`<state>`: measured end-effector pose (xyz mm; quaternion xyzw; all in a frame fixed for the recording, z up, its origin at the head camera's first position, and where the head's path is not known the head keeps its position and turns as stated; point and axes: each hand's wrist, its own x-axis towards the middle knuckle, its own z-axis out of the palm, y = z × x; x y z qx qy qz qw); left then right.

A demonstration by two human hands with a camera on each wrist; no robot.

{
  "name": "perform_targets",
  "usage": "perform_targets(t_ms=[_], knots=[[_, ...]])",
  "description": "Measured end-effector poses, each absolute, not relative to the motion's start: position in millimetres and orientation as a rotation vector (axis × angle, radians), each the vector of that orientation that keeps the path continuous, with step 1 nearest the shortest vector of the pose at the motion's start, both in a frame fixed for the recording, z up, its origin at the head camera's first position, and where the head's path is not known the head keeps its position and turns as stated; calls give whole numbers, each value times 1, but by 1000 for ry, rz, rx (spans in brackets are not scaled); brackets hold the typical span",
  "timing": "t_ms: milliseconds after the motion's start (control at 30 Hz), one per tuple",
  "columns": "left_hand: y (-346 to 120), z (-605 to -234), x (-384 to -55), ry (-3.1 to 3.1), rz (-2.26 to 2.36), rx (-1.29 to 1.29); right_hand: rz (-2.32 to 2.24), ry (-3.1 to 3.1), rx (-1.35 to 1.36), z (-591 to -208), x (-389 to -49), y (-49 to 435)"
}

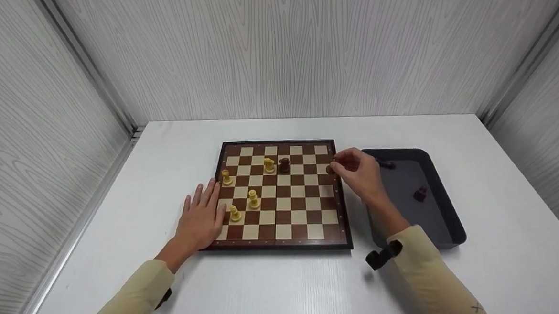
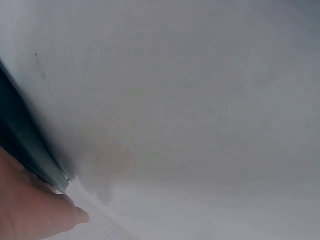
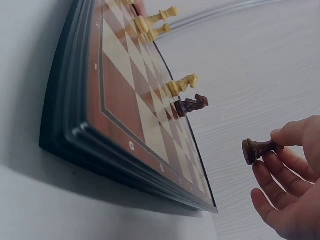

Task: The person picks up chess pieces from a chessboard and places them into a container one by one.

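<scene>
My right hand point(image 1: 362, 174) pinches a dark chess piece point(image 3: 256, 151) between thumb and fingers, over the right edge of the chessboard point(image 1: 298, 217). The piece's base faces the board in the right wrist view; its top is hidden by the fingers. On the board's left edge rests my left hand point(image 1: 200, 223), fingers straight and spread. A yellow knight point(image 1: 269, 165) and a dark knight point(image 1: 284, 165) stand side by side toward the far edge. Other yellow pieces, one at the far left point(image 1: 227, 178) and two nearer point(image 1: 254, 199), stand close to the left hand.
A dark grey tray point(image 1: 447, 201) sits right of the board, with dark chess pieces point(image 1: 420, 193) lying in it. My right forearm crosses its near left side. White wood-grain panels point(image 1: 274, 52) enclose the white table point(image 1: 286, 290) at the back and sides.
</scene>
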<state>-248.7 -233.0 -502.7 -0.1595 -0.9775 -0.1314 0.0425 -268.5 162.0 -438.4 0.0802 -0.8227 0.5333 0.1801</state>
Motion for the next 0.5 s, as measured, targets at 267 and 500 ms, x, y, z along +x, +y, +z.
perform_targets(t_ms=[267, 500], knots=[[-233, -503, -250, -2975, -403, -493, 1467, -2307, 240, -436, -262, 178], [-233, -503, -249, -2976, -405, -489, 1575, -2232, 259, -421, -248, 185]])
